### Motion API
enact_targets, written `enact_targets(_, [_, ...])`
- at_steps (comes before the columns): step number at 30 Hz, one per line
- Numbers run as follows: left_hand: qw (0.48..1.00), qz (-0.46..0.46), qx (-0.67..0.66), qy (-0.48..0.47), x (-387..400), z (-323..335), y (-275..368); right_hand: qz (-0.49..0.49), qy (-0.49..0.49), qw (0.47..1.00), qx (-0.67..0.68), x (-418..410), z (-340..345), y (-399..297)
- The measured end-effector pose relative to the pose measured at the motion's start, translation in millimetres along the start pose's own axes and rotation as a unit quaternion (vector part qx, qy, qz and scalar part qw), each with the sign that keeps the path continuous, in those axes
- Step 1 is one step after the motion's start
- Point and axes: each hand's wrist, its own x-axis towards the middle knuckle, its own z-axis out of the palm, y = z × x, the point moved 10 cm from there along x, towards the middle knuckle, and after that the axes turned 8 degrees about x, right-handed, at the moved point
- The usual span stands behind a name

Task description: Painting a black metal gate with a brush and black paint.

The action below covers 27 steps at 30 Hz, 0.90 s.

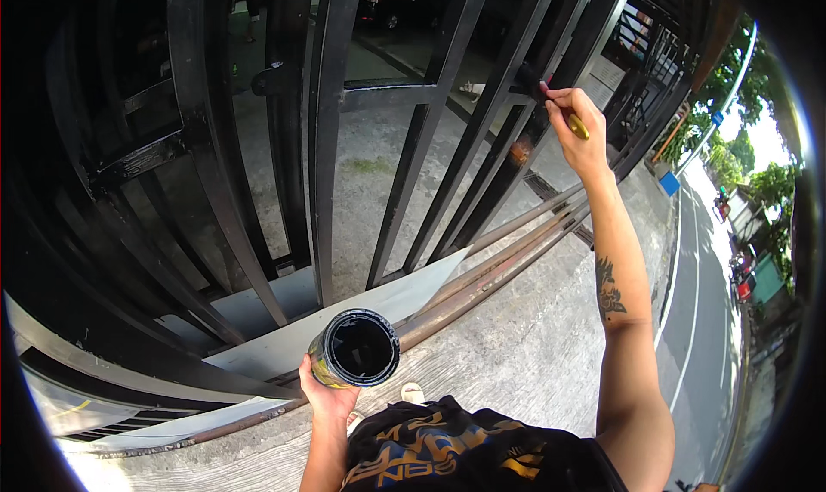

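My left hand (330, 395) grips an open paint can (326, 359) from below and the side. Dark, glossy paint shows inside, and its rim is smeared black. Up at the right, my right hand (581, 127) pinches a paintbrush (578, 126) with a yellowish handle end. The brush head points at the upright bars of a black metal gate (326, 169); whether the bristles touch the metal I cannot tell. Below the brush, a rusty orange-brown patch (520, 151) marks one upright. Glossy black covers a crossbar (145, 156) on the left.
A pale sheet (413, 285) lies along the gate's foot, beside rusty metal rails (503, 263). Behind the bars are a light-coloured cat (474, 90), a dark car (390, 19) and a partly visible person (252, 4). A road (703, 272) with motorcycles (743, 279) runs along the right.
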Motion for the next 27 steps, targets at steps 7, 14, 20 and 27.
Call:
enact_targets(7, [0.998, 0.031, -0.046, 0.014, -8.1, -26.3, 15.9, 0.108, 0.069, 0.991, 0.038, -87.4, 2.2, -2.0])
enact_targets(14, [0.997, 0.034, -0.065, -0.037, -8.0, -25.8, 5.4, -0.088, -0.166, 0.979, -0.083, -84.3, 82.1, -43.7])
enact_targets(20, [0.997, 0.025, -0.067, 0.023, -14.6, -32.5, -5.2, -0.151, -0.069, 0.973, -0.158, -91.8, 72.0, -26.7])
enact_targets(27, [0.997, 0.019, -0.054, 0.055, -18.4, -43.4, -1.4, -0.095, -0.092, 0.983, -0.129, -95.9, 65.5, -22.5])
